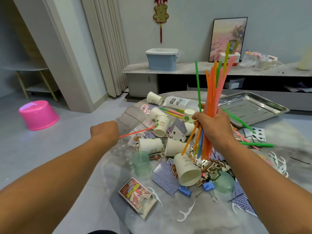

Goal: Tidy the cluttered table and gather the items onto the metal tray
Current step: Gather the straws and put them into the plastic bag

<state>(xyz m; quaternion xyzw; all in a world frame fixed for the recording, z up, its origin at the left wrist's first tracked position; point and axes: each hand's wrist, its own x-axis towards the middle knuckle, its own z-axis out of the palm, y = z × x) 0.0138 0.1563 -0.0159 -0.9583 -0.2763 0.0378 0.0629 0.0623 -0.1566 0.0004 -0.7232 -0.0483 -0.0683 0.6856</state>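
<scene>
Coloured straws (213,105) bunched in right hand (213,125); left hand (105,130) fingers hidden.

Upright straw bundle (213,105) beside tray (263,105)

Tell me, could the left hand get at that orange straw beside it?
Probably yes: the left hand holds nothing, and the orange straw lies just beside it with nothing covering its near end.

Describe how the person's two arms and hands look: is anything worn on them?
Both forearms are bare as far as the view shows: no sleeves, gloves, watch, or bracelets. The left hand and right hand show no rings on the visible sides.
</scene>
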